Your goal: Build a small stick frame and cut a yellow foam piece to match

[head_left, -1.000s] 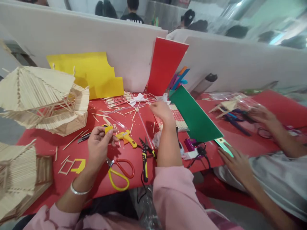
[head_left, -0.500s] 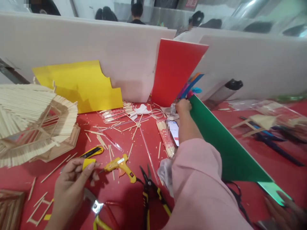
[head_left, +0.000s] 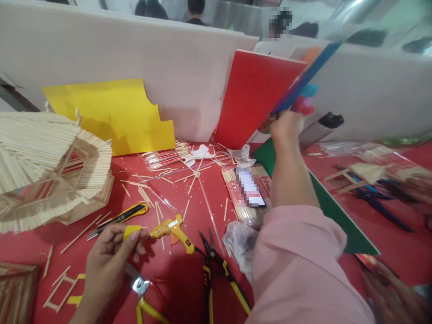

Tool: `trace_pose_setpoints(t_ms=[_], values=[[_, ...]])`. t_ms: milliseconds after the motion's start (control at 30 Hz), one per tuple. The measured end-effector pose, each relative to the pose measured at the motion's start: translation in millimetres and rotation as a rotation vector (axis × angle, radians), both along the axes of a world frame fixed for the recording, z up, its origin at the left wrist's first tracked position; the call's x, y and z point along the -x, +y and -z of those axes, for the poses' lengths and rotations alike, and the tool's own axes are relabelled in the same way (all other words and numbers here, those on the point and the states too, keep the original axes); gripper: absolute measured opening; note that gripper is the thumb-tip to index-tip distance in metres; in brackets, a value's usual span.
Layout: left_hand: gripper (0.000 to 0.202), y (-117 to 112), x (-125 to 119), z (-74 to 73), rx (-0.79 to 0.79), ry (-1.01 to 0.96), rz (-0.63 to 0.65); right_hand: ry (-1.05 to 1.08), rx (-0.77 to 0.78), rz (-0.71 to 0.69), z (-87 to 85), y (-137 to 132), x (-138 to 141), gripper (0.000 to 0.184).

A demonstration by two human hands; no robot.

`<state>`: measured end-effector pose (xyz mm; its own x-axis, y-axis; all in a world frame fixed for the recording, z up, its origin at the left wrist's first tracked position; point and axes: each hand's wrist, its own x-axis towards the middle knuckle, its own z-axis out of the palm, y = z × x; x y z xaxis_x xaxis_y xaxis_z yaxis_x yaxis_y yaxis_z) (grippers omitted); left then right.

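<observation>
My left hand (head_left: 113,261) pinches a small yellow card piece (head_left: 132,232) between thumb and fingers. Just right of it lies a yellow glue gun (head_left: 173,230); behind it is a yellow utility knife (head_left: 126,217). My right hand (head_left: 286,128), arm stretched out, is closed around a bundle of coloured pieces. A long blue strip (head_left: 312,74) sticks up from that bundle, along with orange, light blue and pink pieces (head_left: 305,104). The fingers face away from me, so the exact grip is hidden. A green board (head_left: 332,216) runs beneath and beside the right forearm.
A wooden stick model (head_left: 40,166) stands at left. Yellow card (head_left: 114,121) and a red board (head_left: 256,94) lean on white panels. Pliers (head_left: 211,258), cutters (head_left: 140,285), a phone (head_left: 249,186) on packed sticks and loose sticks lie about. Another person's hand (head_left: 388,288) is at lower right.
My right hand has risen to the right, lifting the blue strip and coloured pieces. The green board has dropped lower beside my arm. My left hand still holds the yellow piece.
</observation>
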<state>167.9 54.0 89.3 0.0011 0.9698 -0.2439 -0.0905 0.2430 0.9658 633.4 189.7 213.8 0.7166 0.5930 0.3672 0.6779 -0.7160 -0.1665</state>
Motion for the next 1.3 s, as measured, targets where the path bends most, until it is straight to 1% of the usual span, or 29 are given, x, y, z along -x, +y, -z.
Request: trace_pose_setpoints(t_ms=[67,133,200,233,267,300,333,400,467,500,533,567,633,667,700,767,800,833,867,967,1067,1167,1233,1300], values=[[0.029,-6,-1,-8.7,0.009,-0.032,0.001,-0.043,0.013,0.008,-28.8,-23,21,0.041],[0.028,-12,-1,-19.0,-0.018,-0.070,-0.033,-0.086,0.012,-0.006,-51.5,-56,50,0.043],[0.037,-18,1,-25.9,-0.045,-0.091,0.028,-0.261,0.048,-0.011,-64.5,-95,82,0.054],[0.042,-21,2,-27.0,-0.052,-0.109,0.051,-0.325,0.043,-0.027,-66.6,-115,99,0.059],[0.045,-23,4,-26.3,-0.058,-0.135,0.071,-0.326,0.044,-0.045,-65.6,-135,116,0.059],[0.046,-26,6,-24.2,-0.058,-0.165,0.092,-0.315,0.055,-0.103,-61.7,-154,132,0.056],[0.043,-28,8,-21.2,-0.053,-0.193,0.117,-0.298,0.072,-0.206,-55.2,-171,147,0.052],[0.032,-30,13,-15.0,-0.031,-0.238,0.184,-0.218,0.082,-0.503,-36.1,-197,173,0.046],[0.023,-32,16,-13.0,-0.031,-0.243,0.259,-0.132,0.038,-0.786,-12.5,-214,194,0.042],[0.022,-33,18,-14.4,-0.047,-0.229,0.275,-0.109,-0.001,-0.878,-0.1,-219,203,0.042],[0.023,-33,20,-17.2,-0.080,-0.198,0.266,-0.083,-0.007,-0.960,12.1,-223,212,0.040],[0.025,-33,22,-20.8,-0.126,-0.147,0.252,-0.062,-0.002,-1.010,23.9,-225,221,0.039],[0.032,-34,26,-27.8,-0.273,-0.016,0.228,-0.068,0.026,-1.041,45.8,-227,238,0.037],[0.043,-34,27,-29.7,-0.364,0.049,0.229,-0.095,0.044,-1.031,55.3,-226,247,0.037],[0.057,-34,28,-30.0,-0.448,0.113,0.237,-0.133,0.046,-0.996,63.7,-226,256,0.037],[0.085,-33,28,-25.8,-0.591,0.209,0.235,-0.172,0.033,-0.998,76.2,-224,273,0.035],[0.094,-33,28,-22.3,-0.628,0.244,0.221,-0.197,0.018,-1.006,80.3,-223,282,0.033],[0.096,-32,27,-18.6,-0.654,0.272,0.196,-0.231,-0.002,-1.020,83.1,-223,290,0.032],[0.092,-32,27,-15.4,-0.684,0.290,0.156,-0.280,-0.032,-1.029,85.0,-223,298,0.031],[0.061,-33,27,-13.1,-0.809,0.321,0.078,-0.424,-0.151,-1.044,87.7,-224,314,0.032],[0.035,-37,29,-20.0,-0.891,0.249,0.108,-0.465,-0.235,-1.038,92.0,-226,318,0.033],[0.026,-40,29,-26.5,-0.873,0.186,0.152,-0.443,-0.283,-1.022,99.0,-226,314,0.026],[0.025,-40,27,-28.8,-0.839,0.176,0.126,-0.387,-0.329,-1.035,102.6,-226,310,0.024],[0.026,-36,26,-31.3,-0.790,0.135,0.074,-0.295,-0.351,-1.068,103.7,-227,308,0.023]])
